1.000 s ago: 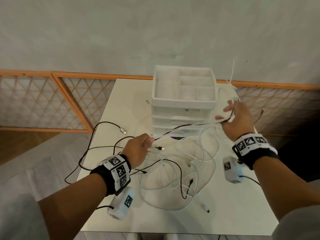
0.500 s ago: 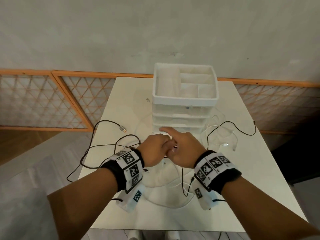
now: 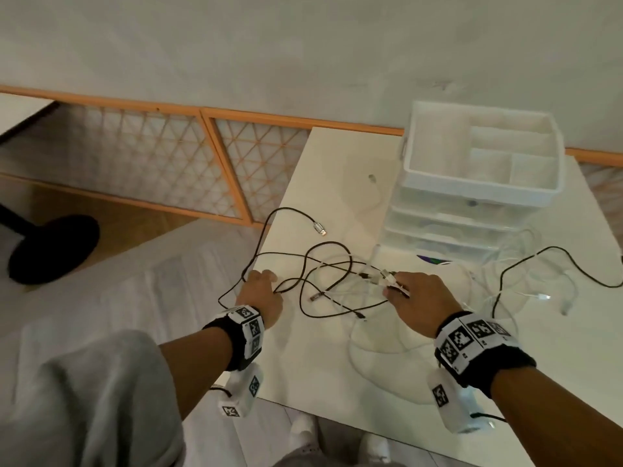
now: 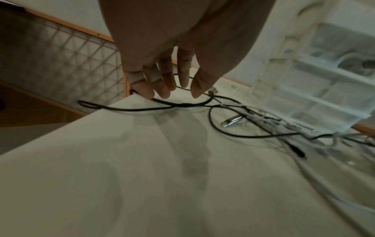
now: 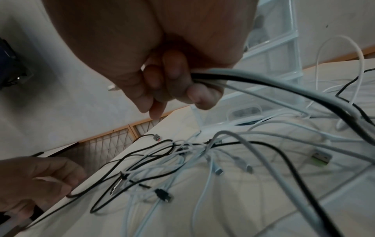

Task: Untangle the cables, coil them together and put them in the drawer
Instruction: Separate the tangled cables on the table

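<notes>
Here, left hand (image 3: 262, 294) fingers (image 4: 164, 83) apart over black cable (image 3: 305, 264) at table (image 3: 421, 365) edge, right hand (image 3: 419, 303) fingers clamped on cables (image 5: 253, 83).

Black and white cables (image 3: 340, 288) tangled on the table (some trailing rightward), clear drawer unit (image 3: 448, 227) behind, shut

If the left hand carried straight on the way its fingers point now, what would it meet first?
Most likely the black cable: the left hand reaches with straight fingers toward the loop at the table edge, the tips already at or just above it. Contact is unclear.
</notes>
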